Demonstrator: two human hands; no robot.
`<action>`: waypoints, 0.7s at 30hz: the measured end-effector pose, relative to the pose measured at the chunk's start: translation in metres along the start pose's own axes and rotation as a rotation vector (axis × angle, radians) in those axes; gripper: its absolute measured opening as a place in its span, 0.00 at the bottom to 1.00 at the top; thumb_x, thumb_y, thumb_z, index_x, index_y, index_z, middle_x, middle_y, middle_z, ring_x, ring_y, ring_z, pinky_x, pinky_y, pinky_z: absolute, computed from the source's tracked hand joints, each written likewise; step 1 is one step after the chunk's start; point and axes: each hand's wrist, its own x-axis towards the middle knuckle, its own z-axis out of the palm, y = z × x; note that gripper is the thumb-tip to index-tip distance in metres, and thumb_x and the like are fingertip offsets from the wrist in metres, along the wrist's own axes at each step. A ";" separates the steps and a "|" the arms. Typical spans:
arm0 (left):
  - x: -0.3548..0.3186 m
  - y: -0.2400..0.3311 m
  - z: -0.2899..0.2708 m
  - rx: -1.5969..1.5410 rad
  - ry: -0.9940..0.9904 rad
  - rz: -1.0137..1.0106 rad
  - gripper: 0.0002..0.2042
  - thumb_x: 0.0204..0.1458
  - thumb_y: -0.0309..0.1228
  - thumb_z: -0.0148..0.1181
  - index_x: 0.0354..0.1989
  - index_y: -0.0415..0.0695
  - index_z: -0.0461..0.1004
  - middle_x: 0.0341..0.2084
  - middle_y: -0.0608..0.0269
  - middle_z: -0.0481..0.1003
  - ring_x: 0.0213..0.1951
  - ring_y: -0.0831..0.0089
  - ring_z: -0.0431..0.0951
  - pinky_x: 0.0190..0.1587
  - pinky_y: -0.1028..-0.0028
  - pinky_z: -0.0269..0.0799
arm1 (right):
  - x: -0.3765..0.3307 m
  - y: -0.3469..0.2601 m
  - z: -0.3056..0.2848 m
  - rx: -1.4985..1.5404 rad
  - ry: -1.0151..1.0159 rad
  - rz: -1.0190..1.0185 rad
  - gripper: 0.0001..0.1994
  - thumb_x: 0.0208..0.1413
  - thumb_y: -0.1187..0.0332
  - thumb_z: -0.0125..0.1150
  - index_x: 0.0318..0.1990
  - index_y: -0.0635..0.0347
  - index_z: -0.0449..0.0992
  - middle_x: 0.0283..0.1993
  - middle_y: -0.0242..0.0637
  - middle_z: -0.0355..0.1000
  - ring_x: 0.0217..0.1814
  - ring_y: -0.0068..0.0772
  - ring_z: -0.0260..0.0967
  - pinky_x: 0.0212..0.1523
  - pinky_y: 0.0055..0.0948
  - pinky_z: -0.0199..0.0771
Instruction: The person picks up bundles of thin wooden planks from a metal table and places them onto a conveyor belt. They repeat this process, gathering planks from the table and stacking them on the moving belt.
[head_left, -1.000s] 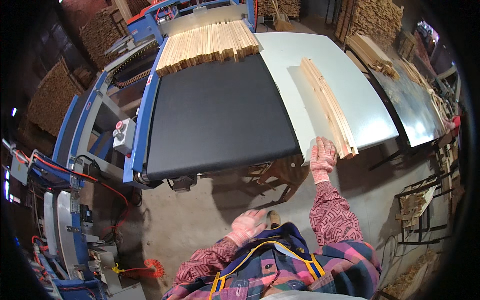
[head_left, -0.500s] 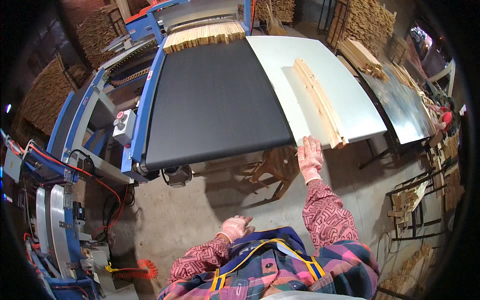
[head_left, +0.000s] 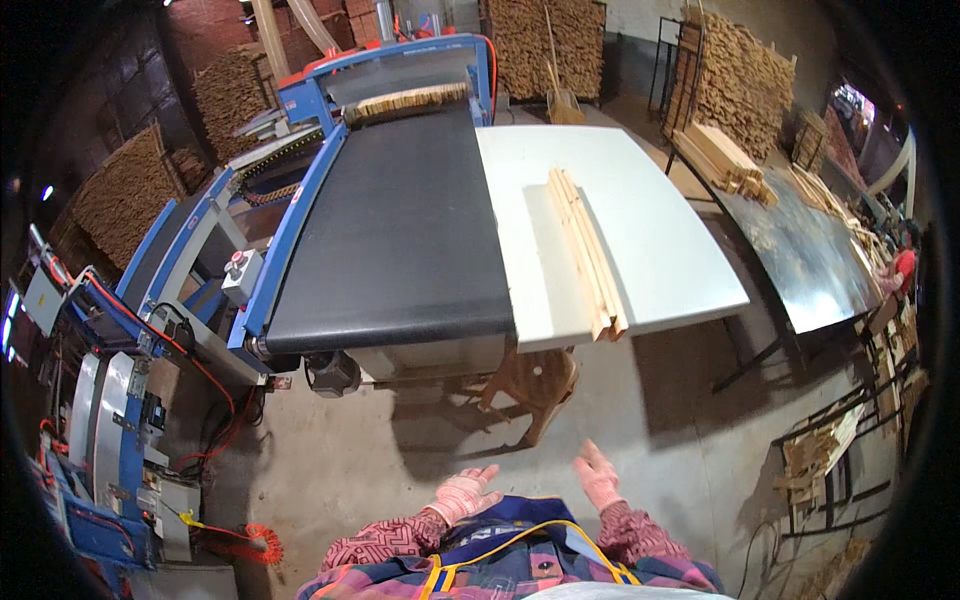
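Observation:
My left hand (head_left: 466, 495), in a pale pink work glove, is held low in front of my apron with its fingers stretched out and nothing in it. Level with it on the right, my gloved right hand (head_left: 597, 477) is also open and empty, apart from the white table. Several long wooden strips (head_left: 583, 250) lie side by side on the white table (head_left: 680, 270) beyond my hands. To their left runs a black conveyor belt (head_left: 390, 250), with a row of wooden strips (head_left: 410, 98) at its far end, partly inside the blue machine (head_left: 395, 62).
A brown stool (head_left: 537, 385) stands under the table. The control box (head_left: 241, 275) with a red button sits on the belt's left side. Further right are a metal table (head_left: 800, 260) with stacked wood, a person (head_left: 903, 265) in red and a rack (head_left: 840, 470). Wood piles (head_left: 740, 80) line the back.
My right hand has drawn back from the white table's near edge toward my body. The row of strips on the belt has gone farther into the machine. The view has tilted up.

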 end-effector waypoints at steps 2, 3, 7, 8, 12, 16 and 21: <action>0.025 0.034 -0.014 0.000 0.216 0.033 0.36 0.55 0.54 0.54 0.70 0.50 0.56 0.65 0.50 0.62 0.67 0.51 0.59 0.67 0.57 0.58 | 0.007 0.029 -0.045 0.059 0.135 0.109 0.29 0.60 0.63 0.61 0.67 0.62 0.65 0.62 0.47 0.72 0.63 0.36 0.69 0.64 0.31 0.66; 0.038 0.049 -0.025 0.008 0.351 0.062 0.36 0.55 0.53 0.55 0.70 0.50 0.56 0.66 0.51 0.61 0.67 0.52 0.59 0.67 0.57 0.57 | 0.016 0.038 -0.067 0.072 0.212 0.113 0.27 0.61 0.63 0.60 0.66 0.62 0.66 0.62 0.46 0.72 0.63 0.35 0.69 0.64 0.30 0.66; 0.094 0.098 -0.096 0.117 0.788 0.154 0.37 0.51 0.51 0.61 0.68 0.49 0.60 0.64 0.53 0.63 0.67 0.53 0.59 0.67 0.56 0.58 | 0.088 0.016 -0.147 0.164 0.514 -0.247 0.24 0.65 0.63 0.58 0.64 0.63 0.68 0.61 0.45 0.73 0.63 0.33 0.69 0.64 0.29 0.65; 0.108 0.106 -0.116 0.176 0.786 0.170 0.36 0.50 0.51 0.61 0.67 0.50 0.61 0.64 0.53 0.63 0.67 0.52 0.59 0.68 0.56 0.58 | 0.109 -0.001 -0.163 0.122 0.554 -0.320 0.23 0.65 0.63 0.58 0.64 0.64 0.69 0.61 0.45 0.72 0.64 0.35 0.69 0.64 0.29 0.65; 0.169 0.128 -0.178 0.337 0.736 0.250 0.36 0.49 0.49 0.63 0.67 0.50 0.61 0.65 0.53 0.63 0.68 0.52 0.58 0.71 0.56 0.52 | 0.196 -0.082 -0.205 -0.212 0.730 -0.541 0.21 0.60 0.69 0.58 0.60 0.59 0.72 0.49 0.47 0.76 0.50 0.50 0.75 0.49 0.39 0.76; 0.218 0.133 -0.202 0.371 0.653 0.327 0.36 0.46 0.46 0.65 0.65 0.49 0.62 0.62 0.53 0.64 0.65 0.53 0.60 0.70 0.57 0.53 | 0.252 -0.123 -0.199 -0.371 0.684 -0.370 0.22 0.59 0.63 0.58 0.61 0.56 0.71 0.55 0.46 0.72 0.53 0.53 0.70 0.54 0.43 0.72; 0.244 0.131 -0.218 0.283 0.704 0.390 0.34 0.40 0.43 0.66 0.59 0.50 0.65 0.52 0.59 0.67 0.53 0.60 0.68 0.60 0.65 0.63 | 0.283 -0.116 -0.170 -0.843 0.795 -0.479 0.21 0.57 0.63 0.55 0.58 0.52 0.73 0.61 0.39 0.68 0.64 0.48 0.62 0.63 0.44 0.65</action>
